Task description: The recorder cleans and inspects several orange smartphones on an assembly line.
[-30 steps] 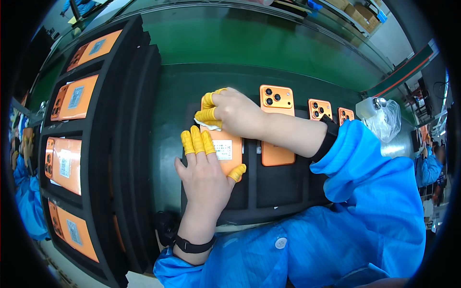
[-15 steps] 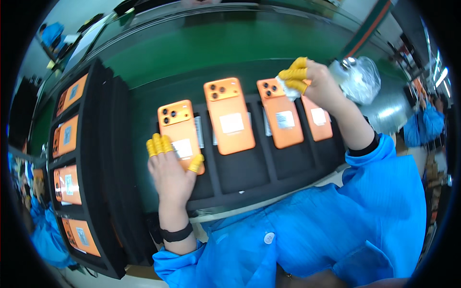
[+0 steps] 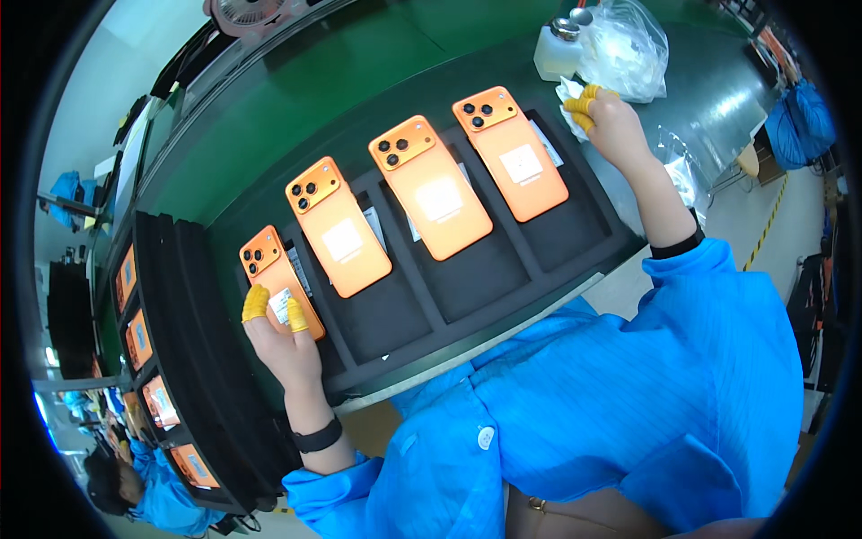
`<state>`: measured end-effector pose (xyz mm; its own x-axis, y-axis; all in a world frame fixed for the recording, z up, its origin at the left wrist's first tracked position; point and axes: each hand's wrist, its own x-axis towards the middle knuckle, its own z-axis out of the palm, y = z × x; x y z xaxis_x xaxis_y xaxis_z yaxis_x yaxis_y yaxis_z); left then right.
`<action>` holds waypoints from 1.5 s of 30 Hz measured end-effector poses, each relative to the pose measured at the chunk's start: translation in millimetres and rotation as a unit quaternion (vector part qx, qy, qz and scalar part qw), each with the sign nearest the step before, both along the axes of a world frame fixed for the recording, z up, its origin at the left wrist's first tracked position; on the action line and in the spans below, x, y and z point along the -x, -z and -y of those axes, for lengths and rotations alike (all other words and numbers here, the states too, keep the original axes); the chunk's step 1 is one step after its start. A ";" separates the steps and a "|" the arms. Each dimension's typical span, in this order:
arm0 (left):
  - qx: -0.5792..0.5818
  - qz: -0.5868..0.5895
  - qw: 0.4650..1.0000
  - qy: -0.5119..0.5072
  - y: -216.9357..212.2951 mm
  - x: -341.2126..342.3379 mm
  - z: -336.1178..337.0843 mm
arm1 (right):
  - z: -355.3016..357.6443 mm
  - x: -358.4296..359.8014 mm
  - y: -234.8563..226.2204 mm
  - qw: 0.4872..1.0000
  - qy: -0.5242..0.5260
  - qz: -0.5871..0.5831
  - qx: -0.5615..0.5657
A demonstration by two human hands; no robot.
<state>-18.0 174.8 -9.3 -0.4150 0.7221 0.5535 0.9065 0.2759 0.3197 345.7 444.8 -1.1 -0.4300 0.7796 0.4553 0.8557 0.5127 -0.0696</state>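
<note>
While left hand (image 3: 280,337) grips leftmost orange phone (image 3: 274,274), right hand (image 3: 611,121) pinches white wipe (image 3: 567,90); plastic bag (image 3: 624,45) beside.

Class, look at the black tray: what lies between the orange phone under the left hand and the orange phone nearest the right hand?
Two more orange phones lie camera-side up there, seen in the head view.

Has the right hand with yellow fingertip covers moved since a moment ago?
Yes. The right hand left the orange phones in the black tray, moving beyond the tray's far right corner toward the white bottle.
</note>
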 end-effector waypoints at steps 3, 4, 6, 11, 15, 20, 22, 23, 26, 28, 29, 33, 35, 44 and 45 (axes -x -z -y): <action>0.009 0.071 0.996 0.051 -9.2 -25.9 -14.0 | -4.0 2.5 2.0 1.000 -0.010 -0.018 -0.012; 0.032 0.106 0.992 0.063 -19.4 -39.1 -20.1 | -1.1 10.7 -7.1 0.999 -0.016 -0.045 -0.012; 0.051 0.217 0.970 0.102 -30.6 -65.7 -39.3 | -7.6 15.2 -1.9 0.990 -0.065 -0.108 -0.060; 0.239 0.137 0.956 0.102 -38.3 -118.2 -80.1 | 0.3 46.7 8.2 0.966 -0.115 -0.220 -0.069; 0.347 -0.037 0.933 0.090 -40.2 -144.4 -88.2 | 8.5 56.4 11.1 0.944 -0.149 -0.295 -0.014; 0.257 0.179 0.941 0.126 -17.6 -136.5 -86.1 | 10.8 59.9 11.1 0.932 -0.219 -0.281 -0.056; 0.194 0.342 0.915 0.090 -20.4 -134.8 -94.4 | 11.9 59.7 12.0 0.934 -0.219 -0.277 -0.058; 0.163 0.357 0.916 0.082 -18.2 -131.9 -98.7 | 11.5 59.0 12.6 0.934 -0.221 -0.276 -0.050; 0.138 0.463 0.869 0.110 -17.2 -122.5 -108.7 | 13.4 58.7 12.7 0.932 -0.228 -0.278 -0.041; 0.168 0.583 0.786 0.120 -23.5 -122.2 -115.7 | 12.6 59.3 12.6 0.932 -0.230 -0.277 -0.043; 0.168 0.582 0.787 0.120 -22.9 -123.1 -118.6 | 12.4 59.8 13.0 0.930 -0.232 -0.281 -0.039; -0.030 0.831 0.546 0.103 -19.7 -108.1 -118.9 | 14.2 60.6 7.0 0.918 -0.245 -0.311 -0.013; -0.031 0.850 0.510 0.130 -9.5 -101.5 -120.7 | 18.2 57.0 3.2 0.916 -0.249 -0.313 -0.026; -0.061 0.855 0.506 0.093 -14.7 -105.6 -122.1 | 60.9 72.1 -21.6 0.890 -0.367 -0.263 -0.069; -0.062 0.856 0.505 0.093 -13.9 -104.6 -121.9 | 62.2 72.2 -21.5 0.890 -0.368 -0.262 -0.068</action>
